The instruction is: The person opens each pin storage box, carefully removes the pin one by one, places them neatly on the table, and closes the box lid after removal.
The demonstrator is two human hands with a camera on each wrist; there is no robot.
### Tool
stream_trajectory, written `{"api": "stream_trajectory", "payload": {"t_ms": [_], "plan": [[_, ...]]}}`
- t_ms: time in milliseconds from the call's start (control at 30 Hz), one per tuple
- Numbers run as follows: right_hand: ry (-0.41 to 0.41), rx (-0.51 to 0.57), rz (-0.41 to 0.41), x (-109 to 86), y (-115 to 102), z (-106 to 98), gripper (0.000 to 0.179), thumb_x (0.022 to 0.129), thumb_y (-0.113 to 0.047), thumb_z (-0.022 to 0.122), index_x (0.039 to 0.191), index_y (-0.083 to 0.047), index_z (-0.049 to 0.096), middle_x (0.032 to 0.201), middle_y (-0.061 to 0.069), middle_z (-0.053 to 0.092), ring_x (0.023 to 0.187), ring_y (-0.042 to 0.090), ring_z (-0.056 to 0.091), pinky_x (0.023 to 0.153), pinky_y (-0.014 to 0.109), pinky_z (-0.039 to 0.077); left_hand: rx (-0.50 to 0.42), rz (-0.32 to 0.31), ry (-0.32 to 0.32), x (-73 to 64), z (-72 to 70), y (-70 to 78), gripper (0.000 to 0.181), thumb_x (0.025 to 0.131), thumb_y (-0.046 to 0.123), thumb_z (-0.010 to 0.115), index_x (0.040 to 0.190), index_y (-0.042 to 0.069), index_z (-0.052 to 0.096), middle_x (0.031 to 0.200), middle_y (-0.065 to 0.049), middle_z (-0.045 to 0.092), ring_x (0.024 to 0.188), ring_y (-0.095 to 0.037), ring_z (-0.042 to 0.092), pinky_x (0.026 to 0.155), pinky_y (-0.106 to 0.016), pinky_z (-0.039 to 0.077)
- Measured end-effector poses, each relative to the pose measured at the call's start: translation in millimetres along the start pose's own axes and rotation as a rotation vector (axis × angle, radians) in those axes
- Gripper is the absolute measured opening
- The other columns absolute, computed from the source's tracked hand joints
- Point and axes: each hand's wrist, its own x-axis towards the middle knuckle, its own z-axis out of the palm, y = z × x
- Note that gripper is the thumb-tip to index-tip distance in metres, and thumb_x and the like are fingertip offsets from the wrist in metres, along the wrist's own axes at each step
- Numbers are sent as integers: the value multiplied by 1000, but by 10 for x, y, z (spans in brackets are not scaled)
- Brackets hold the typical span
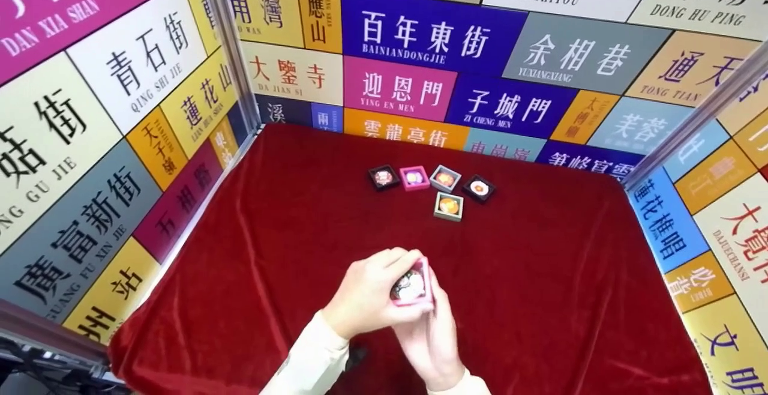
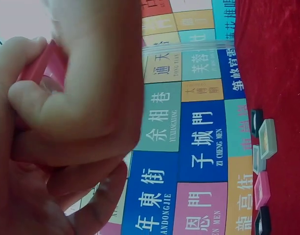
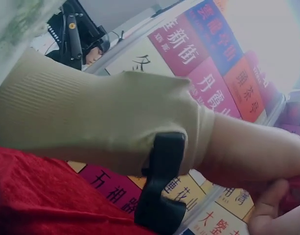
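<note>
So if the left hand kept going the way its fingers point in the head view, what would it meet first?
The left hand points right, its fingers curled round the pink box. Just past the box lies the right hand, also on it. That comes first.

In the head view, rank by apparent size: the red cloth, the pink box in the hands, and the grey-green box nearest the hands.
1. red cloth, by far.
2. pink box in both hands; nearer the camera, so unsure.
3. grey-green box.
</note>
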Motion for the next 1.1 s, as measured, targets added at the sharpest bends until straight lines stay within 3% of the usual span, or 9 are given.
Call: {"api": "stream_trajectory", "payload": {"t_ms": [167, 400, 600, 733, 867, 1000, 1100], "plan": [[53, 3, 48, 18, -60, -26, 44, 119, -43, 38, 143, -21, 68, 142, -2, 65, 132, 17, 59, 114, 34, 44, 9, 43, -29, 8, 16, 23, 68, 86, 59, 86, 131, 11, 73, 115, 1, 72, 98, -15, 70, 88, -32, 59], [0, 11, 11, 11, -72, -69, 43, 121, -35, 32, 152, -26, 61, 145, -2, 62, 134, 18, 57, 111, 33, 47, 52, 46, -35, -21, 87, 28, 68, 85, 58, 87, 131, 10, 73, 112, 0, 72, 96, -15, 70, 87, -33, 59], [136, -4, 89, 61, -60, -41, 50, 120, -42, 28, 136, -18, 69, 135, 0, 68, 123, 17, 63, 107, 32, 50, 51, -27, -121, -26, 54, 61, 65, 87, 55, 84, 133, 12, 67, 121, 2, 68, 105, -16, 65, 93, -32, 56], [127, -17, 91, 93, -54, -47, 55, 119, -47, 25, 134, -19, 69, 130, 1, 69, 118, 18, 65, 103, 32, 51, 72, -74, -162, -14, 75, 85, 66, 91, 60, 79, 134, 12, 63, 124, 2, 66, 110, -18, 64, 100, -35, 53], [76, 23, 17, 107, -36, -90, 52, 119, -44, 28, 139, -18, 69, 135, 1, 68, 124, 18, 63, 106, 32, 50, 98, -58, -123, -20, 157, 56, 69, 92, 64, 78, 135, 11, 65, 122, -1, 69, 108, -20, 66, 99, -37, 54], [43, 51, -102, 112, -26, -141, 49, 120, -35, 28, 147, -15, 64, 141, 3, 65, 130, 19, 60, 109, 33, 49, 101, -9, -71, -9, 280, 17, 71, 91, 62, 78, 136, 10, 67, 117, -2, 69, 100, -19, 65, 88, -36, 57], [40, 45, -145, 107, -26, -164, 48, 120, -33, 27, 149, -14, 61, 141, 4, 64, 130, 20, 59, 109, 33, 49, 94, 17, -22, -17, 357, 0, 73, 91, 62, 78, 138, 7, 67, 117, -4, 69, 102, -19, 66, 89, -35, 57]]}}
